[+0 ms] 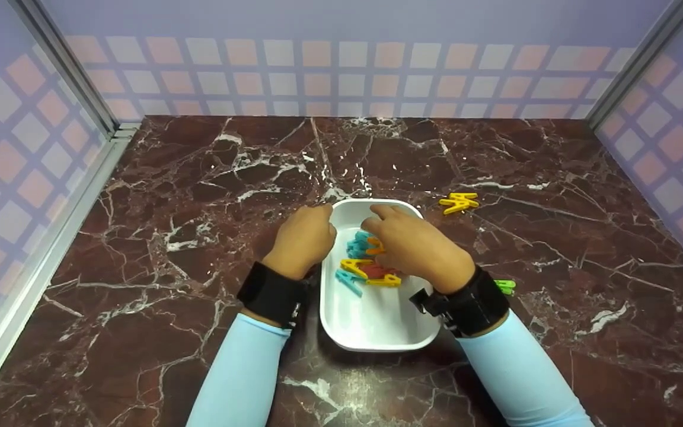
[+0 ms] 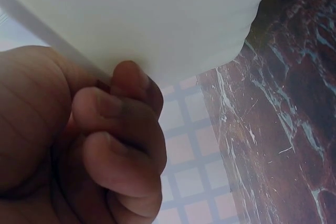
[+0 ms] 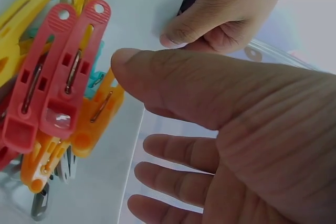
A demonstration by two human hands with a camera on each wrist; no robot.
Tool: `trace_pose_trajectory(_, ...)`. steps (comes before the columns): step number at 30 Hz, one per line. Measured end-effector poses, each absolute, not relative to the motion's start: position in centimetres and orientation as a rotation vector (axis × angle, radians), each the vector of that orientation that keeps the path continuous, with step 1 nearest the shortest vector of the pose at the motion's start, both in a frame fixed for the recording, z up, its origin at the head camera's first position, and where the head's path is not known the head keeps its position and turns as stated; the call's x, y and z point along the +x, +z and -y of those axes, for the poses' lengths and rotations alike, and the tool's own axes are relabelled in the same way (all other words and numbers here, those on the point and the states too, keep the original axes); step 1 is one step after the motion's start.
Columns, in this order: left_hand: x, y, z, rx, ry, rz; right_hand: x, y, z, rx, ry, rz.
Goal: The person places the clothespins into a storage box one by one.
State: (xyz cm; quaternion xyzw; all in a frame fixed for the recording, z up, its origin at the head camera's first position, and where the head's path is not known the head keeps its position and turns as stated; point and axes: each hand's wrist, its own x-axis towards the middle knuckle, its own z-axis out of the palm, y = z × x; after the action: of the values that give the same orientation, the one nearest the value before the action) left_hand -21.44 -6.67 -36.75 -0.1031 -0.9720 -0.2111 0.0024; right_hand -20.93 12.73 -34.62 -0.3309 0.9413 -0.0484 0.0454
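A white rectangular tray (image 1: 386, 323) holds clothespins in several colours. My left hand (image 1: 303, 240) grips its left rim, with the thumb inside and the fingers curled under the outer wall. Above the right part of the tray, my right hand (image 1: 418, 246) hovers with fingers loosely extended and nothing between them. Its thumb is nearest to an orange clothespin (image 3: 97, 114) and the red clothespins (image 3: 73, 77). Teal clothespins (image 1: 350, 283) and yellow clothespins (image 1: 384, 280) lie around these, partly covered by the right hand in the head view.
A pair of yellow clothespins (image 1: 459, 203) lies on the dark red marbled table (image 1: 199, 207), beyond the tray to the right. Green clothespins (image 1: 505, 286) show beside the right wrist strap. A tiled-pattern panel (image 1: 341, 77) stands along the back, with others at both sides.
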Motion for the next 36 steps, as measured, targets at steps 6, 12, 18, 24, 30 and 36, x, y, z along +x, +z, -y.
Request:
trace_pose_trajectory(6,-21.4,-36.8,6.8,-0.334,-0.662,3.032,-20.5,-33.8,-12.9,-1.004,-0.192,-2.877)
trace_pose_trajectory(12,-21.3,-36.8,6.8,-0.338,-0.663,3.027,-19.6,-32.6,-13.6,-1.031,-0.244,-2.895)
trace_pose_trajectory(18,-21.3,-37.0,6.7,-0.311,-0.68,3.015,-19.1,-31.5,-16.0,-1.009,-0.369,-2.903)
trace_pose_trajectory(24,-21.2,-37.3,6.5,-0.311,-0.686,3.011,-19.6,-32.3,-20.8,-0.942,-0.378,-2.945)
trace_pose_trajectory(30,-21.2,-37.1,6.6,-0.298,-0.643,3.028,-19.8,-33.9,-25.2,-0.808,-0.34,-2.934)
trace_pose_trajectory(36,-21.3,-36.9,6.6,-0.312,-0.632,3.019,-19.6,-35.4,-27.9,-0.717,-0.282,-2.866)
